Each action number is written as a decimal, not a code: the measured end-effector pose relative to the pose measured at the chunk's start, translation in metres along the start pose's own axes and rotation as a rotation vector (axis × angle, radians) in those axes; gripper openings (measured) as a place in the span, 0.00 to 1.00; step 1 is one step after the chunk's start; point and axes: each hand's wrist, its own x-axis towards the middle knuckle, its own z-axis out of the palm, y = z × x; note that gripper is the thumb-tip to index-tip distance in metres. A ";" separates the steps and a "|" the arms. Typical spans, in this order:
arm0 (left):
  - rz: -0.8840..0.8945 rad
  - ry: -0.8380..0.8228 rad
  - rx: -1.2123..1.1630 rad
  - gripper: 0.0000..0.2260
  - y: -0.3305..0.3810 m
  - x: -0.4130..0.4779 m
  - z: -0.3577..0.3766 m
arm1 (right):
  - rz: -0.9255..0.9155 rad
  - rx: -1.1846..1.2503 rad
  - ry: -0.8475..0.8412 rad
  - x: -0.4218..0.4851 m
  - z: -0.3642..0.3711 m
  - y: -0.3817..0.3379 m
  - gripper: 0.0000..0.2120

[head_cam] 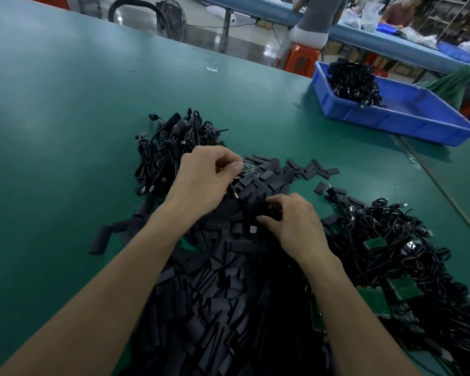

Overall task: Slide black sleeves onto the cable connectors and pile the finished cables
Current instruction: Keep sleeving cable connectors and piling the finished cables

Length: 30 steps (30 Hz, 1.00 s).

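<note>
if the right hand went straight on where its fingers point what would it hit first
The black sleeves just ahead of the right hand; its fingertips may already touch them. Past those, likely the left hand.

No legible txt, nos. or brands anywhere. Small green board (248,168) pinched by left grip (201,180), at 12 o'clock of the sleeve heap (228,280): markings too tiny & blurred to read. White tags (352,208) on cables at 3 o'clock: unreadable too.

Matt black sleeves (255,185) – smooth green table (65,104), glossy blue plastic tray (391,118)
</note>
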 end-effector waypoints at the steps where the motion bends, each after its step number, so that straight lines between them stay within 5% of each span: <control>1: 0.002 -0.003 -0.007 0.05 0.000 0.000 0.000 | 0.000 -0.010 -0.004 0.000 0.000 -0.001 0.27; 10: -0.014 -0.010 -0.028 0.05 0.005 -0.002 -0.001 | -0.095 -0.017 -0.032 -0.003 0.001 0.000 0.24; 18: -0.026 -0.049 0.009 0.06 0.006 -0.002 -0.004 | -0.126 0.297 0.075 -0.006 0.010 0.007 0.21; 24: -0.048 -0.161 0.041 0.07 0.003 -0.002 -0.003 | -0.286 0.094 0.212 -0.019 0.012 -0.003 0.21; 30: -0.064 -0.213 0.091 0.05 0.003 -0.004 -0.003 | -0.315 0.053 0.071 -0.017 0.013 -0.002 0.15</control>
